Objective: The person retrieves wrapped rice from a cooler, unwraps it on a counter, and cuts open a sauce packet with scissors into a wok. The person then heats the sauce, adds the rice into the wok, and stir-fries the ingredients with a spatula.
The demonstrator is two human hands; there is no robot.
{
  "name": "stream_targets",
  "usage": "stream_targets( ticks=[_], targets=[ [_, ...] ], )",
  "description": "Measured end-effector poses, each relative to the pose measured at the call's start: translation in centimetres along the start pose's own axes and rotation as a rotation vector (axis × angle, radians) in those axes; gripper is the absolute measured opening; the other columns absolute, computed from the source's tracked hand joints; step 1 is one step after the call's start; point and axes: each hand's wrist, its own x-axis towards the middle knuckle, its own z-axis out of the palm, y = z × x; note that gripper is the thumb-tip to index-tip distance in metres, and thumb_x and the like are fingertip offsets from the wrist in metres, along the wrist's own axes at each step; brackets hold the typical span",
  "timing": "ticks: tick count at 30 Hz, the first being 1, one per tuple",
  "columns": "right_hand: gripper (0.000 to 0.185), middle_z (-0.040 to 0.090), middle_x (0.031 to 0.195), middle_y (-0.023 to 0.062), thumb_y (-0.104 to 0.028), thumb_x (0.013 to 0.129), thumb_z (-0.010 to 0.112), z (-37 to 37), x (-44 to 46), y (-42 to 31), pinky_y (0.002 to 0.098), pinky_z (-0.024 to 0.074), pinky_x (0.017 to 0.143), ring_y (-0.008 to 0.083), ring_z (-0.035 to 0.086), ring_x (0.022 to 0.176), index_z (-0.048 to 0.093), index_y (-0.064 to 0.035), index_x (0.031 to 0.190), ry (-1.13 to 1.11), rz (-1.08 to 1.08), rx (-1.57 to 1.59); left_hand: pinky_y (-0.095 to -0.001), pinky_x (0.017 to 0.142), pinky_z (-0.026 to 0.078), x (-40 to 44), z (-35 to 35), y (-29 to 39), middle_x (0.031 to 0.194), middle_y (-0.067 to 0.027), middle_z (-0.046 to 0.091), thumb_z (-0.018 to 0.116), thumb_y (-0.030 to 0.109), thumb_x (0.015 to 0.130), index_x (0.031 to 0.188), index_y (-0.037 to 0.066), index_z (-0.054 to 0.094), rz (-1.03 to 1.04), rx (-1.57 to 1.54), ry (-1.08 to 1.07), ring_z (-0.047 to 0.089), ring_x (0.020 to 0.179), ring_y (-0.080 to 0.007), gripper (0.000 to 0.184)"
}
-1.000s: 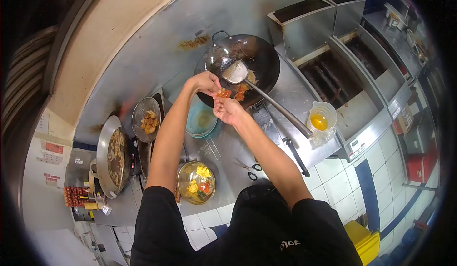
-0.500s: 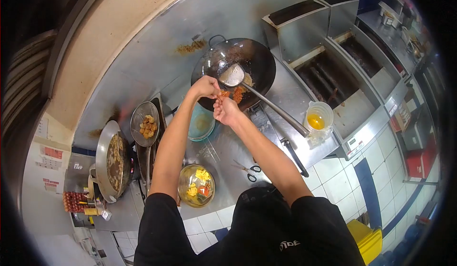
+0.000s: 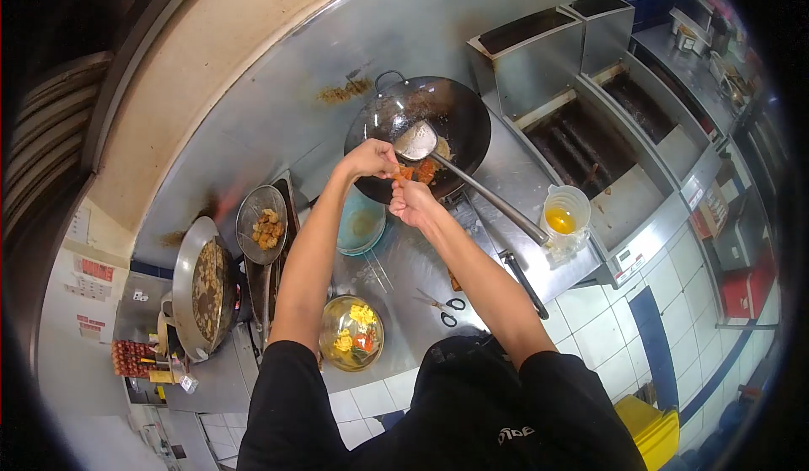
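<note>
My left hand (image 3: pixel 371 159) and my right hand (image 3: pixel 409 199) meet over the near edge of a dark wok (image 3: pixel 459 117). Both have their fingers closed on a small orange-red packet (image 3: pixel 406 173), partly hidden by the fingers. Red sauce (image 3: pixel 426 170) lies in the wok just right of the packet. A long-handled wok spatula (image 3: pixel 416 141) rests in the wok, its handle reaching toward the lower right. Below the hands is a blue-rimmed bowl (image 3: pixel 362 222) with a strainer handle over it.
Scissors (image 3: pixel 442 308) lie on the steel counter (image 3: pixel 404 269). A metal bowl (image 3: pixel 351 333) holds yellow and red food. To the left are a strainer of fried pieces (image 3: pixel 267 228) and another wok (image 3: pixel 195 290). A jug of yellow liquid (image 3: pixel 565 218) and fryers (image 3: pixel 581 147) stand right.
The camera view has shifted slightly. Both hands remain together at the wok's near edge with the packet, and a small brown piece now shows on the counter beside my right forearm.
</note>
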Motion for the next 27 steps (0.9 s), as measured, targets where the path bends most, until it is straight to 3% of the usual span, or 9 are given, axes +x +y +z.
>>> stream_targets(
  ticks=[10,12,16,18,21,22,24,26,27],
  targets=[
    [0.027,0.021,0.054,-0.006,-0.021,0.101,0.035,2.4,0.9,0.5,0.025,0.0153,0.037,0.0082,0.015,0.041,0.042,-0.0133,0.075,0.258,-0.099,0.108,-0.0279,0.053,0.049,0.6,2.4,-0.6,0.067,-0.007,0.065,0.066,-0.003,0.077,0.076,-0.001,0.062,0.128,0.158,0.187,0.061,0.057,-0.0123,0.005],
    [0.04,0.024,0.055,-0.0056,-0.037,0.103,0.032,2.1,2.0,0.6,0.0269,0.0155,0.038,0.0078,0.018,0.041,0.037,-0.0162,0.069,0.297,-0.135,0.143,-0.0283,0.054,0.049,0.8,2.7,-1.0,0.067,-0.0073,0.065,0.065,-0.003,0.076,0.075,-0.001,0.062,0.156,0.187,0.191,0.061,0.059,-0.0123,0.004],
    [0.041,0.023,0.054,-0.0062,-0.04,0.103,0.032,1.6,2.5,0.3,0.0257,0.0151,0.038,0.0081,0.017,0.04,0.04,-0.0158,0.07,0.316,-0.162,0.145,-0.0289,0.057,0.049,0.2,3.1,-0.6,0.068,-0.0076,0.066,0.064,-0.003,0.076,0.075,-0.002,0.062,0.221,0.218,0.215,0.062,0.063,-0.0119,0.002],
    [0.037,0.03,0.059,-0.0041,-0.04,0.102,0.038,2.7,-0.6,-0.6,0.0242,0.0224,0.04,0.0087,0.025,0.044,0.044,-0.0117,0.078,0.165,0.021,0.284,-0.0288,0.058,0.049,-0.2,3.2,-0.5,0.069,-0.0077,0.067,0.066,-0.002,0.076,0.075,-0.002,0.062,0.238,0.268,0.216,0.062,0.064,-0.0116,0.003],
    [0.035,0.039,0.066,-0.0009,-0.039,0.1,0.047,3.6,-5.3,-1.5,0.0219,0.0335,0.042,0.0096,0.036,0.049,0.05,-0.0056,0.091,-0.072,0.298,0.467,-0.03,0.058,0.049,-1.4,3.3,0.2,0.07,-0.0084,0.068,0.069,0.0,0.076,0.076,-0.001,0.063,0.269,0.349,0.407,0.063,0.063,-0.0123,0.006],
    [0.044,0.049,0.078,0.0039,-0.045,0.1,0.05,1.5,-5.4,-1.1,0.0215,0.0438,0.05,0.0117,0.047,0.059,0.05,-0.0018,0.105,-0.182,0.378,0.429,-0.0308,0.059,0.05,-1.8,3.3,0.4,0.071,-0.0087,0.068,0.071,0.001,0.076,0.077,0.0,0.064,0.217,0.289,0.386,0.063,0.064,-0.013,0.007],
    [0.045,0.055,0.08,0.0065,-0.04,0.101,0.049,0.5,-11.3,0.1,0.0226,0.0458,0.047,0.0122,0.051,0.057,0.05,0.0014,0.12,-0.293,0.333,0.27,-0.0328,0.063,0.051,-1.4,2.7,-1.0,0.073,-0.0093,0.069,0.073,0.003,0.076,0.081,0.001,0.065,0.131,0.23,0.325,0.066,0.069,-0.0158,0.01],
    [0.046,0.058,0.084,0.0075,-0.038,0.099,0.054,-1.6,-20.1,0.7,0.0217,0.044,0.045,0.0114,0.055,0.064,0.051,0.0012,0.124,-0.401,0.34,0.124,-0.0311,0.062,0.052,-2.2,2.9,-0.9,0.074,-0.0089,0.069,0.071,-0.001,0.077,0.08,0.0,0.063,0.176,0.334,0.322,0.066,0.067,-0.0142,0.008],
    [0.051,0.058,0.081,0.0055,-0.036,0.101,0.051,-4.2,-23.4,0.9,0.0216,0.0409,0.042,0.0092,0.054,0.062,0.045,-0.0005,0.136,-0.596,0.27,-0.009,-0.0295,0.061,0.053,-2.3,3.0,-0.6,0.075,-0.0085,0.069,0.068,-0.005,0.078,0.079,-0.001,0.062,0.216,0.437,0.311,0.066,0.066,-0.0126,0.008]
  ],
)
